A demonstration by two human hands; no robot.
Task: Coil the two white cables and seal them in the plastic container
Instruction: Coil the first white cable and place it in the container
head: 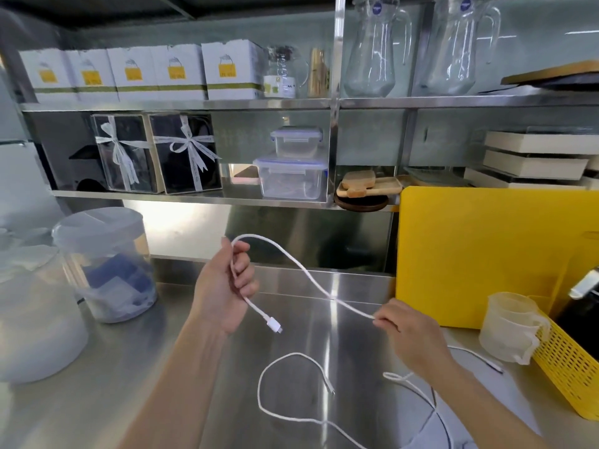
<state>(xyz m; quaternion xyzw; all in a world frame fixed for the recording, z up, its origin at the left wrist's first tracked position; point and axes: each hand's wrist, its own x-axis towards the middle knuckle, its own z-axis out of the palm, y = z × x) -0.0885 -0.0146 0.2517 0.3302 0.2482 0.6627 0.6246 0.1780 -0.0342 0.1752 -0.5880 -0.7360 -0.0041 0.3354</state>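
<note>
My left hand [223, 286] is closed around one white cable [301, 270], held above the steel counter [129, 367]. The cable's plug end [274, 325] dangles below that hand. The cable arcs up over my fingers and runs down to the right, where my right hand [411, 332] pinches it between thumb and fingers. A second white cable [269, 371] lies in loose loops on the counter below my hands. Two clear plastic containers with blue-edged lids sit stacked on the lower shelf, the large one [291, 179] under the small one [296, 142].
A round lidded plastic jar [107, 264] stands on the counter at left, beside a large white tub [35, 319]. A yellow cutting board [486, 254] leans at right, with a measuring cup [509, 328] and yellow basket [570, 364] in front. Shelves above hold boxes and glass jugs.
</note>
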